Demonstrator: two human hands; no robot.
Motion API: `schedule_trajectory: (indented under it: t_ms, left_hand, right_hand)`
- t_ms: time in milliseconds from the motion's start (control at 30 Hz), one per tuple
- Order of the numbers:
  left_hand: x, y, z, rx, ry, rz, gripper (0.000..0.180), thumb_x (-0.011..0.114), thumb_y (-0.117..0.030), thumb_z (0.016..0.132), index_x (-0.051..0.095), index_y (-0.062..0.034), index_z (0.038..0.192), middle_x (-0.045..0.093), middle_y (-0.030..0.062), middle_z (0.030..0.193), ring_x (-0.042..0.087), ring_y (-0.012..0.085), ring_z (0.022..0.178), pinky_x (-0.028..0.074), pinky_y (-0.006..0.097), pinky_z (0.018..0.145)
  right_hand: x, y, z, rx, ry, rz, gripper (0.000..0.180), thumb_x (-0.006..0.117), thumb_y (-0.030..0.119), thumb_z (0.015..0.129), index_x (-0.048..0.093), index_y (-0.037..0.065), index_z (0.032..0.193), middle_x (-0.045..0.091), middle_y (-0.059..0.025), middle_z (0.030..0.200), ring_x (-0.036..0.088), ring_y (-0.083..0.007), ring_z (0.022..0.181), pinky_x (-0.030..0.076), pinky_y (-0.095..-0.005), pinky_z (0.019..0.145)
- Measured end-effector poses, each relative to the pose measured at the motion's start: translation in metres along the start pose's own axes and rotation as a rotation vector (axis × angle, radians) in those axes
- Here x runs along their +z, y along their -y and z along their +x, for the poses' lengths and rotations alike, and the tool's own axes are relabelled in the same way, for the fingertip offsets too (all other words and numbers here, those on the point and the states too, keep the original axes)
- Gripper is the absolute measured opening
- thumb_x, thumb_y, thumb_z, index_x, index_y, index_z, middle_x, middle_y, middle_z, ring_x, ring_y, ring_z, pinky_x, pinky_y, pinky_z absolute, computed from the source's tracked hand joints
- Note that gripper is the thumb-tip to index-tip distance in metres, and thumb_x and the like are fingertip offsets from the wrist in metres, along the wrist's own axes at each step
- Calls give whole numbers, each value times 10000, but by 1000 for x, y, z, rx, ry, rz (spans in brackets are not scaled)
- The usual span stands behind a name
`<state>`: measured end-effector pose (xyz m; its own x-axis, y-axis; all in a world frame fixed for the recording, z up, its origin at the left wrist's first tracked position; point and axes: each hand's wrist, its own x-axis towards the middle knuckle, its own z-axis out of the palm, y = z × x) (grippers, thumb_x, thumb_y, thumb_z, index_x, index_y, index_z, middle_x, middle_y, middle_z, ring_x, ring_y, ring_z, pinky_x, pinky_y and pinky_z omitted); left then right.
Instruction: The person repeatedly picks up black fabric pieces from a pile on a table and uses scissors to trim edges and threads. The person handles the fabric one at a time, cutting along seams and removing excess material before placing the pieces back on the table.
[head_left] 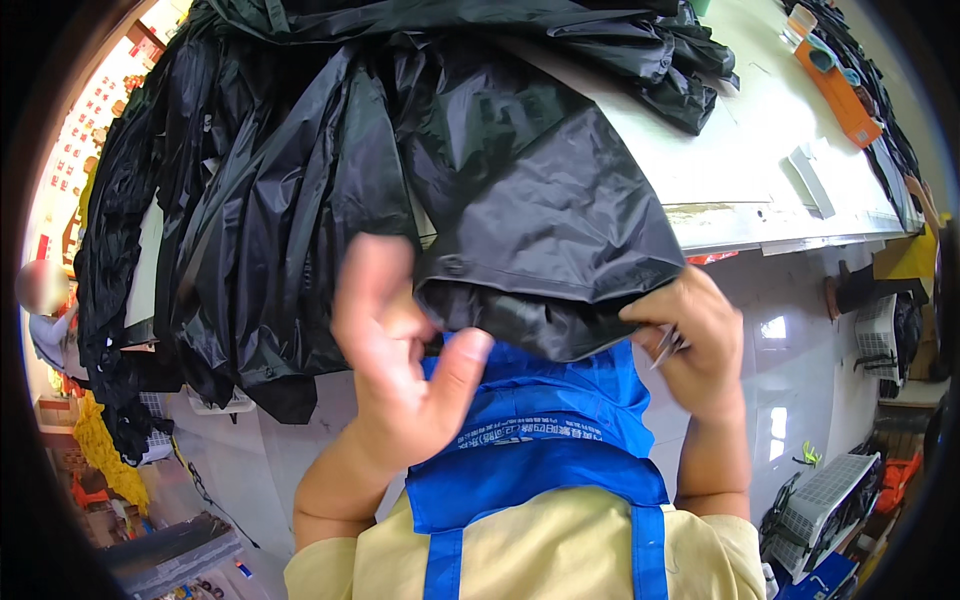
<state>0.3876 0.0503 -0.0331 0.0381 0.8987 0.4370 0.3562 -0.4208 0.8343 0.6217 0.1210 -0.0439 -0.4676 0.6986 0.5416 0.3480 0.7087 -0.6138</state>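
**Black raincoat hem being worked at the table edge**

The black raincoat [540, 230] is hanging over the near edge of the white work table [740, 170], its hem dropping just in front of the person's blue apron [545, 440]. The right hand [695, 345] is pinching the hem's right corner while gripping small metal snips [668, 345] between its curled fingers. The left hand [400, 350] is lifting at the hem's left side, fingers loosely spread and thumb out, touching the fabric but not closing on it. More black raincoats [250, 200] are lying heaped on the table to the left of the held one. An orange tray [840, 95] is sitting at the table's far right side, well apart from the raincoat.
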Motion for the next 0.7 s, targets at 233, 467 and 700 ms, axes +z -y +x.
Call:
schedule_trajectory:
  t_ms: [233,467,700]
  left_hand:
    - [-16,1,67,117,258,-9,225,652,-183,816,532,-25,708,605,198,1147,559,295,1091,423,396,928]
    - [-13,21,53,-393,176,-855,162,551,-119,923,597,-24,800,569,-33,766,486,31,711,395,193,698]
    - [-10,12,59,-475,21,-878,233,481,-198,991,609,-29,894,634,14,872,573,82,816,455,237,762]
  right_hand:
    - [-26,-21,30,367,153,735,138,581,95,917,631,-13,987,614,10,849,517,-53,794,426,-204,730]
    - [-24,-28,35,354,114,789,144,602,102,907,581,16,1020,568,26,886,480,-37,803,394,-181,732]
    - [-17,-13,40,262,-330,353,190,584,-18,827,567,17,1013,549,2,862,409,-39,709,346,-179,660]
